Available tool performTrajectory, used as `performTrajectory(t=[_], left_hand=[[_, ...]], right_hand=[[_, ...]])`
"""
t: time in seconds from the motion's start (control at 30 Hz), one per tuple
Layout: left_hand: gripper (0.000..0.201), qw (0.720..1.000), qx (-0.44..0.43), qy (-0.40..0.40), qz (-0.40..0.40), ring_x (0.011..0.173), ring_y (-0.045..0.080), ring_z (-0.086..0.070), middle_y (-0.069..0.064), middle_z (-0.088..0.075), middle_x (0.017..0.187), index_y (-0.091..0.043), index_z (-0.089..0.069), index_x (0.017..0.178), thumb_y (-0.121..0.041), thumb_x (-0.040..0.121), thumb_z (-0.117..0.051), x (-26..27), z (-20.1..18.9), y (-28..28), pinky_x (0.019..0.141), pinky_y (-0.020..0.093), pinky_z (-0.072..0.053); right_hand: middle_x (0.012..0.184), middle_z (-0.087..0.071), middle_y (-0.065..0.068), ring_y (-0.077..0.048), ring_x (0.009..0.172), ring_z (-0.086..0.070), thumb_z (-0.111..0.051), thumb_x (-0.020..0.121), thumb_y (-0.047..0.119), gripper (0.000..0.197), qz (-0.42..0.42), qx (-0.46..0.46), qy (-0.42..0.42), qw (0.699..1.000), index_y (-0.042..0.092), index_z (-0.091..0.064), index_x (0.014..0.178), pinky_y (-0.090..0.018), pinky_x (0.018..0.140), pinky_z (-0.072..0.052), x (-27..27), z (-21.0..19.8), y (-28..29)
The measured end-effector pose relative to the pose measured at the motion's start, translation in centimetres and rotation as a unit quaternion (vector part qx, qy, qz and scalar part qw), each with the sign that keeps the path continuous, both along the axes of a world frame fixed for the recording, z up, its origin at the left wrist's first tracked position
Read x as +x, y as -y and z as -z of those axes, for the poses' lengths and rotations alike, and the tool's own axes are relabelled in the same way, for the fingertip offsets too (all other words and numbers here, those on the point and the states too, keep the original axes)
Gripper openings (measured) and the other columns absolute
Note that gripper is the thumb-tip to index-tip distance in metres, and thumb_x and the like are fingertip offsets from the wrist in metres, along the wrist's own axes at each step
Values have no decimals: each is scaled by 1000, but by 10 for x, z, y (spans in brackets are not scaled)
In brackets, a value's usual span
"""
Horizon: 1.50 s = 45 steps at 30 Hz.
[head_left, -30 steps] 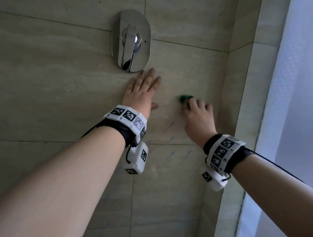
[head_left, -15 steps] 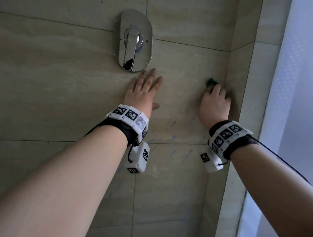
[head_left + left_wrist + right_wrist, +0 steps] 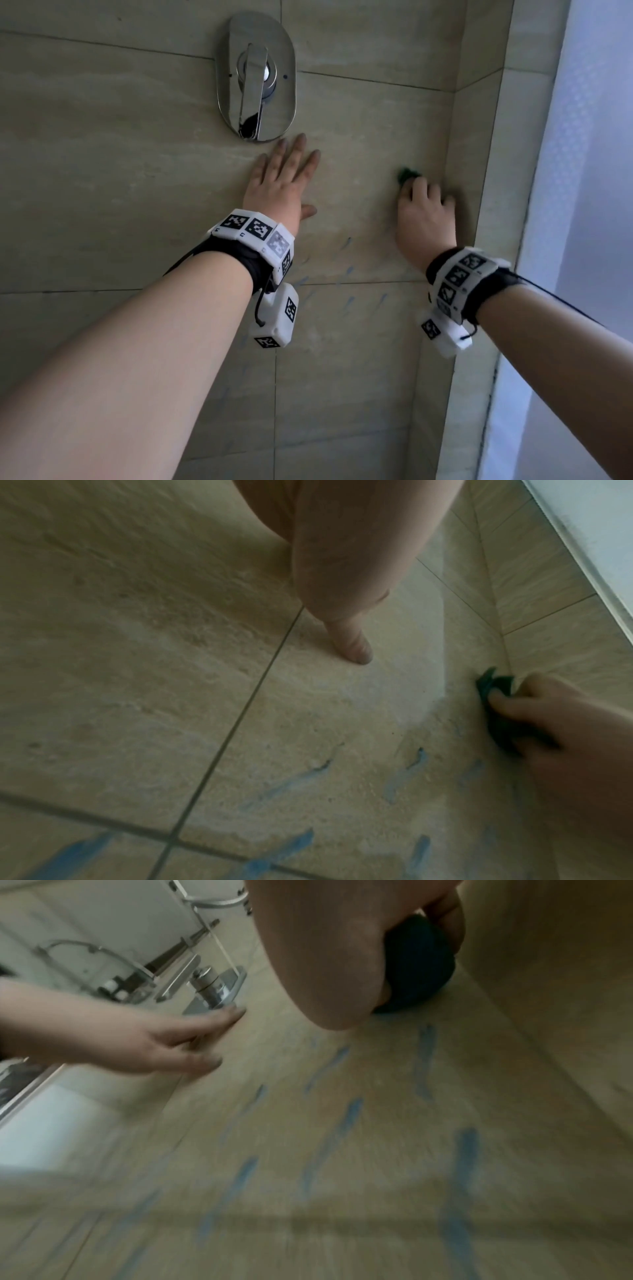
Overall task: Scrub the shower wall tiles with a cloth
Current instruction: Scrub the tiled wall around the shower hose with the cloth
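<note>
My right hand grips a bunched dark green cloth and presses it against the beige wall tile, close to the inside corner. The cloth pokes out above the curled fingers of my right hand; in the right wrist view the cloth sits under the palm. My left hand lies flat on the tile with straight fingers, just below the chrome tap. Blue streaks mark the tile below both hands, and these streaks run down to the grout line.
A chrome shower tap with a lever is mounted on the wall above my left hand. The side wall meets the tiled wall right of the cloth. A pale curtain hangs at the far right.
My right hand carried the cloth up and to the right toward the corner, then dropped slightly lower. The left hand stayed flat on the tile.
</note>
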<state>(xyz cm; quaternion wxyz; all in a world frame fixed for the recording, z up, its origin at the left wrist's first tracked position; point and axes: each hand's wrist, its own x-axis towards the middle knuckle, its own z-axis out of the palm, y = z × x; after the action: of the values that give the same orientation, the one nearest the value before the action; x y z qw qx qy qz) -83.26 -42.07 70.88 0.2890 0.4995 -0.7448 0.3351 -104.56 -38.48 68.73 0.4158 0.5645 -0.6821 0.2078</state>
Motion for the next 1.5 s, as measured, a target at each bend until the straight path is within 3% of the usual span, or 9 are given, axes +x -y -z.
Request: performTrajectory(t=[0.2,0.3,0.5,0.73,0.97,1.1,1.2,1.33,1.5], left_hand=[[85,1000,-4,-6,12,147,20,15,-2,20,159,-28,7,153,-44,93,-51,1,0,0,116,35,10],[85,1000,-6,-7,9,147,20,15,-2,21,159,-28,8,152,-44,93,-51,1,0,1,116,35,10],[86,1000,-7,-9,12,147,19,14,-3,20,159,-29,7,153,-44,92,-53,1,0,-1,116,34,10],[85,1000,-7,-8,9,147,19,15,-3,21,159,-29,8,152,-45,93,-52,2,0,2,116,33,12],[87,1000,-7,3,-2,147,20,16,-2,21,159,-28,9,152,-47,93,-51,1,1,1,116,35,10],[86,1000,-1,1,-3,147,20,16,-2,22,159,-29,9,152,-46,93,-51,1,0,-1,116,35,11],[86,1000,0,0,-4,147,20,16,-2,21,159,-28,9,152,-46,93,-51,1,0,-2,116,35,11],[86,1000,-1,1,-6,147,20,17,-2,22,159,-28,11,152,-46,94,-50,0,1,0,116,35,12],[85,1000,-6,6,-10,147,19,16,-3,22,159,-29,10,152,-47,93,-49,1,1,1,116,34,10]], right_hand=[[130,-39,-25,-40,111,-42,-46,85,0,42,-40,-60,24,997,-8,-48,125,-52,91,-36,8,-40,11],[107,-52,-20,-36,89,-48,-52,71,5,43,-59,-50,-80,994,-5,-62,112,-44,72,-46,19,-14,13],[109,-46,-14,-33,89,-50,-30,91,6,42,-157,-71,-334,927,1,-64,115,-43,73,-40,4,15,18],[110,-53,-27,-44,88,-52,-45,74,-3,45,-89,-103,-62,989,-10,-56,117,-57,76,-44,-5,-22,17],[108,-42,-14,-33,88,-50,-30,80,6,43,-197,-34,-328,923,1,-68,100,-43,75,-34,6,48,17],[107,-49,-10,-31,87,-55,-23,89,4,48,-206,-36,-431,878,7,-68,105,-40,74,-41,-3,37,15],[108,-51,-10,-31,87,-55,-35,87,6,40,-174,-76,-384,903,7,-66,111,-40,73,-42,-7,11,15],[101,-55,-20,-36,82,-54,-55,62,3,48,-133,-88,-185,970,-3,-64,108,-41,69,-44,8,-4,13],[108,-43,-13,-32,90,-49,-27,79,7,50,-216,-38,-320,922,6,-68,108,-42,77,-37,20,51,16]])
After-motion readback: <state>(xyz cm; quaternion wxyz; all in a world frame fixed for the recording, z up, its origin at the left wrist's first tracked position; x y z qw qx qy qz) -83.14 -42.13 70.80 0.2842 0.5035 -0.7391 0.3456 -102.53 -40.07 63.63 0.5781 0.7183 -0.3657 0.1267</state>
